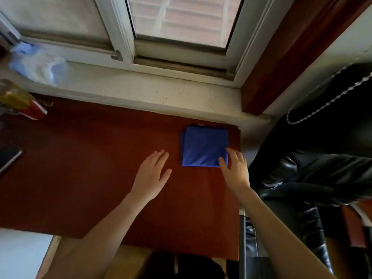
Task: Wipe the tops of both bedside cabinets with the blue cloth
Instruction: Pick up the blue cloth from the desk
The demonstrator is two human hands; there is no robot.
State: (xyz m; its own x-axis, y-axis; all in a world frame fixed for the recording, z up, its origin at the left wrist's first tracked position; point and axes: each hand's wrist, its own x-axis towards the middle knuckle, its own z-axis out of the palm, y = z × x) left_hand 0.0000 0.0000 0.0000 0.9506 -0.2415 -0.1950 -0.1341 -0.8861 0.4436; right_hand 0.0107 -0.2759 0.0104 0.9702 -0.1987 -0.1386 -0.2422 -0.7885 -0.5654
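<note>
A folded blue cloth (204,147) lies on the reddish-brown cabinet top (100,168), near its far right corner under the window sill. My right hand (234,170) is at the cloth's near right corner, fingers spread and its fingertips touching the cloth's edge. My left hand (152,174) is flat and open over the bare wood just left of the cloth, not touching it.
A clear plastic bag (38,64) lies on the sill at the left. A bottle with a red cap (22,103) and a dark phone (9,158) sit at the top's left edge. A black leather jacket with a chain (322,158) hangs at the right.
</note>
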